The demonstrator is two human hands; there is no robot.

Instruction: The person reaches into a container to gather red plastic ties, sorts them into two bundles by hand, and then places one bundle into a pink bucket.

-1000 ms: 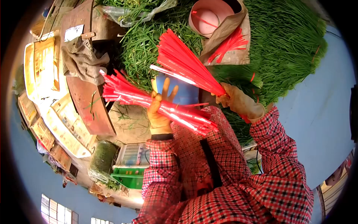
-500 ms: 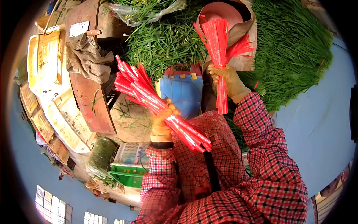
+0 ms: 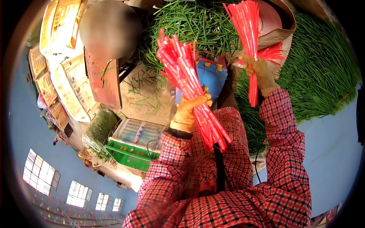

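Note:
My left hand [image 3: 189,110], in a tan glove, is closed round the middle of a thick bundle of red printed strips [image 3: 182,70]. The bundle slants from upper left to lower right across my lap. My right hand [image 3: 262,73], also gloved, grips a second bundle of red strips [image 3: 248,28], upright and fanned out at the top. Behind that hand, more red strips [image 3: 272,53] spread beside a pink-lined round container [image 3: 270,19]. Below and between the bundles sits a blue foam-covered block [image 3: 210,78], partly hidden by the left bundle.
Loose green stalks [image 3: 197,22] are heaped ahead, and a large mass of long green leaves [image 3: 323,72] lies at right. At left are a reddish board [image 3: 102,81], white foam boxes [image 3: 70,83], a green crate [image 3: 127,154] and a wrapped green bundle [image 3: 100,127]. A blurred round patch covers the upper left.
Both hands, still gripping their bundles, appear farther right in view; the right one is slightly higher. The whole scene has shifted and turned as my head moved.

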